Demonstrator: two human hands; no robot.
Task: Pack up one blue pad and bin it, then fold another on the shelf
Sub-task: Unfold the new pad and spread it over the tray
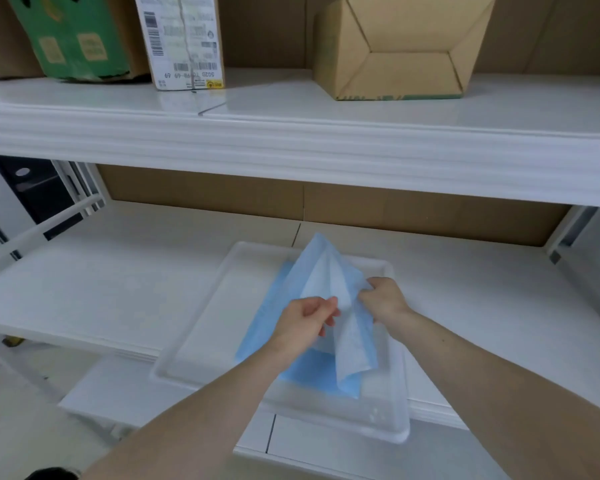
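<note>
A blue pad [326,271] with a white underside is lifted off a clear plastic tray [392,414] on the lower shelf [111,282]. It stands up in a peak, and a corner hangs down over the tray. My left hand [305,320] pinches the pad near its middle. My right hand [383,297] grips its right edge. More blue sheet [309,370] lies flat in the tray under the lifted part; whether it belongs to the same pad I cannot tell.
The tray overhangs the lower shelf's front edge. On the upper shelf [291,112] stand a green box [73,36], a white labelled carton [184,39] and an open brown carton [402,46]. Brown cardboard backs both shelves.
</note>
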